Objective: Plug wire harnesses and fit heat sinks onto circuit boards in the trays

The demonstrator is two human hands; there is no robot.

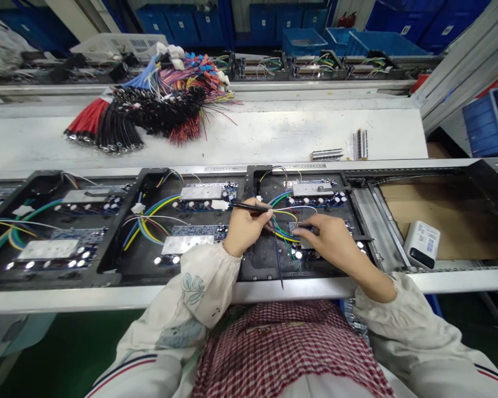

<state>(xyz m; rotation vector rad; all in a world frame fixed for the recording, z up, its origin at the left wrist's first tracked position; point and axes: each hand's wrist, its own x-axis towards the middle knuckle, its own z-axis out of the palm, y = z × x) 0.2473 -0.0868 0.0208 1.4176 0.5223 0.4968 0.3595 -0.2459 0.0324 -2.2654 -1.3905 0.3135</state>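
My left hand [244, 226] is clenched around a thin dark tool [249, 207], held level above the black tray [265, 272]. My right hand [332, 240] lies fingertips-down on the lower circuit board [304, 254] inside that tray; I cannot tell whether it grips anything. The tray also holds an upper board [315, 190] and green, yellow and blue wires. The neighbouring tray [147, 179] to the left contains two boards with similar wiring. A blue bin [481, 124] at far right holds coloured wires.
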